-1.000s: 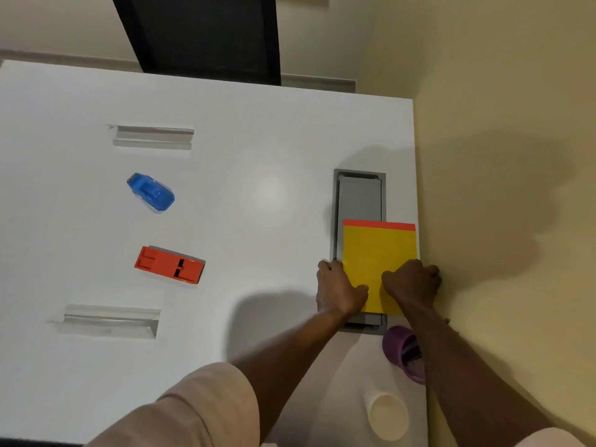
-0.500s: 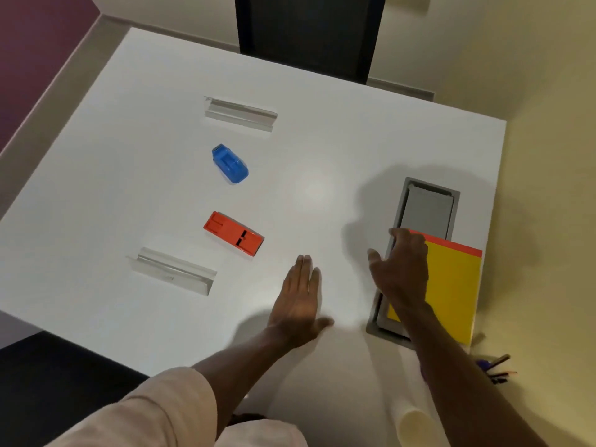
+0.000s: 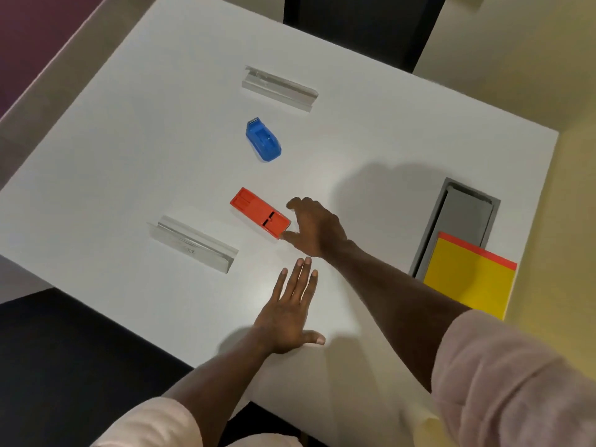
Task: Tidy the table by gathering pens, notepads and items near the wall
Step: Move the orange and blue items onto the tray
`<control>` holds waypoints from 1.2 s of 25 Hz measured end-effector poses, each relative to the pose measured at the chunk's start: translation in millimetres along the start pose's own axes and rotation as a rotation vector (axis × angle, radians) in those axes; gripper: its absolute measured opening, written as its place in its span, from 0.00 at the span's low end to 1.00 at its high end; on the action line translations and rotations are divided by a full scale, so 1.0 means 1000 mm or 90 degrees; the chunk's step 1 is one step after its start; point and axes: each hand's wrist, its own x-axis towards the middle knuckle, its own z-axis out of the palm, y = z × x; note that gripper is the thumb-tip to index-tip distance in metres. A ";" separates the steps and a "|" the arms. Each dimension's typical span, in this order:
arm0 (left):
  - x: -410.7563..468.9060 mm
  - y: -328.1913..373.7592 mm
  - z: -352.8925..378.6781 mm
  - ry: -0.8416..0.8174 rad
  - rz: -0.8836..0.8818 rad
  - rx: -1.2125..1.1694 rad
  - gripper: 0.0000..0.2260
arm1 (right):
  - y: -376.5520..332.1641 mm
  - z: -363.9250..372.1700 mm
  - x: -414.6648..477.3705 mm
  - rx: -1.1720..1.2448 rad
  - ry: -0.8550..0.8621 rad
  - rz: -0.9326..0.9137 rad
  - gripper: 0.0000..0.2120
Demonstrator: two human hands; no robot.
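A yellow notepad (image 3: 469, 279) with a red top strip lies by the yellow wall, partly over a grey floor box (image 3: 466, 217) set in the white table (image 3: 129, 156). An orange stapler-like item (image 3: 259, 212) lies mid-table. My right hand (image 3: 314, 227) is open, fingers spread, with its thumb tip at the item's near end and its fingers curled just off it. Flat on the table near the front edge rests my left hand (image 3: 290, 308), open and holding nothing. A blue tape dispenser (image 3: 263, 140) sits farther back.
Two clear acrylic holders lie on the table, one at the far side (image 3: 279, 88) and one near the front left (image 3: 193, 243). A dark chair (image 3: 361, 24) stands beyond the far edge. The yellow wall (image 3: 548, 91) runs along the right.
My right hand left the yellow notepad and swung left to the orange item. The left hand stays flat on the table. My view shifted left, and the pen cup dropped out of sight.
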 end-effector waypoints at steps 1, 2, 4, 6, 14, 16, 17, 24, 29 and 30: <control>0.000 0.000 0.003 0.005 0.005 0.000 0.59 | -0.006 0.005 0.009 -0.016 -0.015 -0.011 0.36; 0.000 -0.001 0.006 0.007 0.008 -0.003 0.59 | -0.013 0.011 0.017 -0.035 -0.029 -0.021 0.37; 0.000 0.000 0.012 0.005 0.008 -0.011 0.59 | -0.024 0.025 0.030 -0.088 -0.039 -0.038 0.38; -0.001 0.002 0.019 0.006 0.001 -0.018 0.59 | -0.034 0.038 0.036 -0.151 -0.015 -0.035 0.36; -0.008 -0.006 0.019 -0.018 -0.018 -0.040 0.59 | -0.041 0.047 0.031 -0.006 0.028 0.082 0.27; -0.017 -0.006 0.017 -0.014 -0.040 -0.062 0.61 | -0.031 0.039 0.018 0.057 0.056 0.144 0.27; -0.020 -0.007 0.015 -0.012 -0.054 -0.068 0.61 | -0.023 0.031 0.012 0.081 0.075 0.183 0.27; -0.012 0.005 -0.009 0.022 0.004 -0.083 0.62 | 0.107 -0.045 -0.039 0.140 0.275 0.512 0.29; 0.021 0.014 -0.023 -0.014 0.019 -0.031 0.72 | 0.209 -0.094 -0.081 0.112 0.342 0.721 0.34; 0.023 0.013 -0.022 -0.016 0.027 -0.018 0.72 | 0.224 -0.100 -0.087 0.098 0.341 0.746 0.34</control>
